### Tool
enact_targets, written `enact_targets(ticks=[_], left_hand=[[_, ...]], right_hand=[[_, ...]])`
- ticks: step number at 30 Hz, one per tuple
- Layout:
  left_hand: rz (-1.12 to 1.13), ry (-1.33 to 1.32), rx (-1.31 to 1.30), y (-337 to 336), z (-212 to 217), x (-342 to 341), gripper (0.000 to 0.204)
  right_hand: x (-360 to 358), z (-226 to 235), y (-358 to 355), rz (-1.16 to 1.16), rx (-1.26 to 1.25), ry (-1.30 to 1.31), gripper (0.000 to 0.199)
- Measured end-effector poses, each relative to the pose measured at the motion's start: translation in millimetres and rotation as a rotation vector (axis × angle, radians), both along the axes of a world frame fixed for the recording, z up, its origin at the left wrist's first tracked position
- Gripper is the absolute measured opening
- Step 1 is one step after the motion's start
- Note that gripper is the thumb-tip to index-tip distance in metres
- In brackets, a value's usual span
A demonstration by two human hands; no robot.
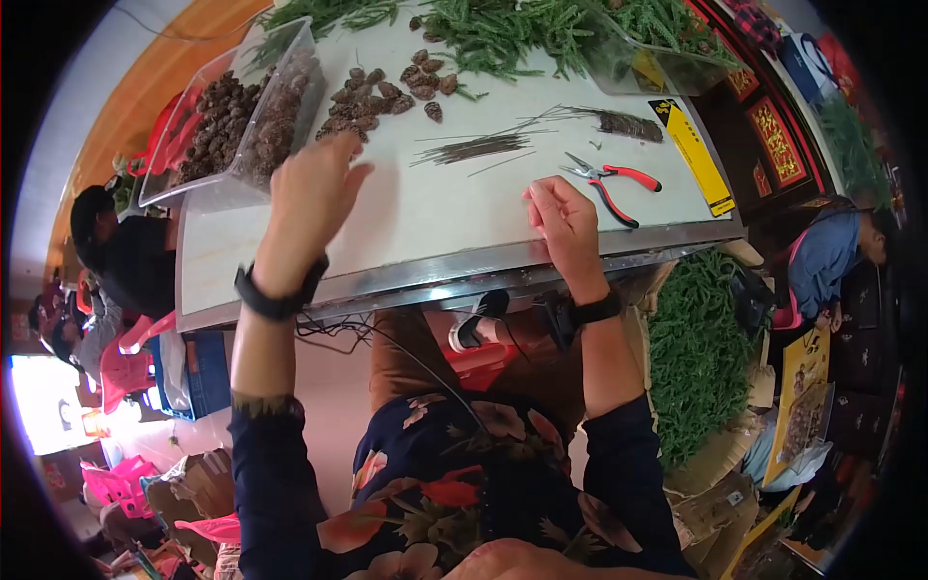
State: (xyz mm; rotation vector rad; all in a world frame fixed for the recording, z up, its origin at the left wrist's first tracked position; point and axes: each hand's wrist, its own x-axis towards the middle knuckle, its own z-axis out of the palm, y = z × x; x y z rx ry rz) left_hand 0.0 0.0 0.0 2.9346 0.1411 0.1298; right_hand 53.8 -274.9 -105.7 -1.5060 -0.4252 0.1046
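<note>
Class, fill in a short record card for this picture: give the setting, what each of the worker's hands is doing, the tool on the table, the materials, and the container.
Setting: white table with a metal front edge, seen from above
Left hand: open, raised near the loose pine cones
Right hand: fingers curled, seemingly pinching a thin wire; hard to tell
Tool: red-handled pliers, lying beyond the right hand
Materials: bundle of thin wires; green sprigs at the far edge
Container: clear plastic bin holding more cones, on the left

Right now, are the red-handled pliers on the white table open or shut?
Open: the red-handled pliers lie untouched on the white table, handles splayed apart.
</note>
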Motion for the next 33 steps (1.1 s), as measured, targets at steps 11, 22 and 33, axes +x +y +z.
enact_targets(ticks=[11,22,33], left_hand=[[-0.152,-0.293,0.225,18,-62,128,0.022],[-0.203,-0.212,0.146,4,-64,155,0.016],[-0.145,-0.239,0.04,-2,-52,145,0.023]], right_hand=[[1,2,-1,0.038,0.023,0.026,0.02],[1,1,-1,0.059,0.017,0.014,0.019],[2,2,-2,0.033,-0.021,0.03,0.019]])
